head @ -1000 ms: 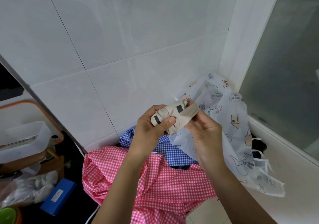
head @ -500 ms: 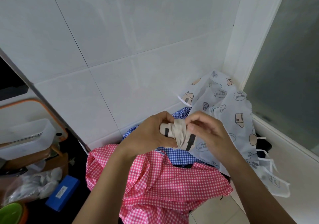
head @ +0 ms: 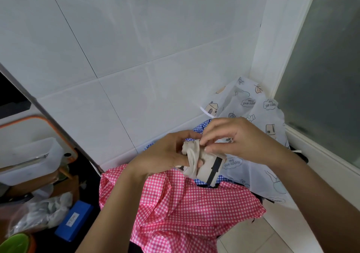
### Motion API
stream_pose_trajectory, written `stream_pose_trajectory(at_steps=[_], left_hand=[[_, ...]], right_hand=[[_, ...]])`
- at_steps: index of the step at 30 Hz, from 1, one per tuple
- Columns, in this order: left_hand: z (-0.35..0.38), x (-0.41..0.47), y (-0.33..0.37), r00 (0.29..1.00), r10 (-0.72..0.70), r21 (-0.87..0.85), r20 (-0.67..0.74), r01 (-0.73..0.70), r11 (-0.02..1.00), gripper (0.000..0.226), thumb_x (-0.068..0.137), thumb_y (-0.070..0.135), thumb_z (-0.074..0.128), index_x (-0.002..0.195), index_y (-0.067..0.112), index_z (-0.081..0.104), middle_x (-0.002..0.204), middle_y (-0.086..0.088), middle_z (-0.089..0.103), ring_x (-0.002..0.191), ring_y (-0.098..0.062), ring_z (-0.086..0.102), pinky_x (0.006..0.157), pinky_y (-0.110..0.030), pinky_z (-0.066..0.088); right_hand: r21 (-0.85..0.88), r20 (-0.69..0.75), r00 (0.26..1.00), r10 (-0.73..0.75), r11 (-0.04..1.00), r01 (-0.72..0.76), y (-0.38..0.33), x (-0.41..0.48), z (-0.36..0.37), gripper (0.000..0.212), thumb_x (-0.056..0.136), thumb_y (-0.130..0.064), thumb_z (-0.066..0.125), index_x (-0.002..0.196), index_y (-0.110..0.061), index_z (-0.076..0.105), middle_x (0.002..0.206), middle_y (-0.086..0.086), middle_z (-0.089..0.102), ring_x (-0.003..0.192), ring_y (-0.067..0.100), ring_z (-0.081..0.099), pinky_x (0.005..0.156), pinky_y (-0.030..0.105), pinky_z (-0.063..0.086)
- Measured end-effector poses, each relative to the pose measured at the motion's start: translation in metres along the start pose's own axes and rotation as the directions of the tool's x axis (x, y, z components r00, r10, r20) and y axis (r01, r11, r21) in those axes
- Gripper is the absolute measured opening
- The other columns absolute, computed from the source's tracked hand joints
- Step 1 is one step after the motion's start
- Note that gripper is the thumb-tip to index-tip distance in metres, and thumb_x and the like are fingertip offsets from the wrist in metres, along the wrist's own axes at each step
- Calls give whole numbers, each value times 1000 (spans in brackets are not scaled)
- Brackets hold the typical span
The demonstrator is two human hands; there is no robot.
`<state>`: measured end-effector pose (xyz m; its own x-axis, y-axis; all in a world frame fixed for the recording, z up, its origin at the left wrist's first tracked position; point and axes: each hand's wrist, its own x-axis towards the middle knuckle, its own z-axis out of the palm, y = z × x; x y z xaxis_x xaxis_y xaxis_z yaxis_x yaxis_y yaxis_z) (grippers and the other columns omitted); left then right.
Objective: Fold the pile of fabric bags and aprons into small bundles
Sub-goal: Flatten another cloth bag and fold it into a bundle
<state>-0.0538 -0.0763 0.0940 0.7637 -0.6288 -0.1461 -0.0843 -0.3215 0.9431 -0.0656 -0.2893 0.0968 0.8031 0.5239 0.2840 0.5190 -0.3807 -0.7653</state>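
Observation:
A small beige fabric bundle (head: pixel 206 168) with black stripes is held above the pile. My left hand (head: pixel 165 155) grips its left side, with a beige strap looped over the fingers. From the right, my right hand (head: pixel 235 136) pinches the bundle's top edge. Below lies a pink gingham cloth (head: pixel 185 208), spread out and crumpled. A blue gingham cloth (head: pixel 200 128) peeks out behind the hands. A translucent white printed apron (head: pixel 259 116) leans in the corner to the right.
A white tiled wall (head: pixel 136 48) stands straight ahead and a frosted glass panel (head: pixel 327 67) is at the right. At the left are a white tub (head: pixel 25 161), a blue box (head: pixel 75 220), crumpled plastic (head: pixel 39 212) and a green bowl (head: pixel 15 243).
Both hands have come down with the beige bundle toward the pile. The strap now wraps over my left fingers and the bundle's striped end hangs lower.

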Motion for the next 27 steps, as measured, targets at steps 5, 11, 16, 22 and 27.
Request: stream_pose_trajectory(at_steps=[5, 11, 16, 22, 27], left_hand=[[-10, 2, 1, 996, -52, 18, 70, 51, 999, 39, 74, 1, 78, 106, 18, 63, 95, -3, 71, 85, -12, 65, 78, -23, 51], [-23, 4, 3, 988, -128, -125, 87, 138, 983, 36, 73, 1, 74, 105, 11, 61, 98, -12, 70, 90, -25, 66, 82, -39, 54], [-33, 3, 6, 991, -118, -187, 63, 128, 974, 61, 68, 9, 79, 122, 9, 50, 109, -20, 66, 96, -36, 63, 89, -57, 47], [-33, 1, 11, 999, -51, -275, -2, 49, 960, 39, 72, 15, 67, 110, 11, 62, 98, -36, 54, 79, -36, 52, 66, -47, 43], [-34, -1, 13, 996, 25, -480, -90, -65, 875, 35, 67, 7, 60, 100, 15, 67, 100, -22, 52, 95, -41, 35, 71, -43, 25]], right_hand=[[-215, 198, 980, -33, 974, 77, -17, 10, -8, 16, 85, -23, 71, 101, -23, 71, 99, -12, 63, 90, 3, 63, 83, 22, 50], [-333, 329, 943, -54, 928, 169, -31, 21, -22, 13, 87, -29, 68, 99, -22, 68, 98, -13, 58, 93, 5, 60, 81, 26, 48], [-364, 357, 925, -128, 893, 264, -37, 30, -22, 11, 89, -25, 66, 100, -23, 69, 101, -14, 55, 91, 4, 57, 80, 24, 47], [-489, 329, 925, -188, 804, 337, -43, 37, -12, 6, 82, -15, 64, 83, -17, 59, 87, -13, 48, 71, 8, 51, 62, 27, 46], [-410, 193, 940, -280, 848, 336, -46, 41, -6, 17, 78, -6, 61, 80, -18, 49, 74, -13, 48, 70, 7, 46, 68, 21, 40]])
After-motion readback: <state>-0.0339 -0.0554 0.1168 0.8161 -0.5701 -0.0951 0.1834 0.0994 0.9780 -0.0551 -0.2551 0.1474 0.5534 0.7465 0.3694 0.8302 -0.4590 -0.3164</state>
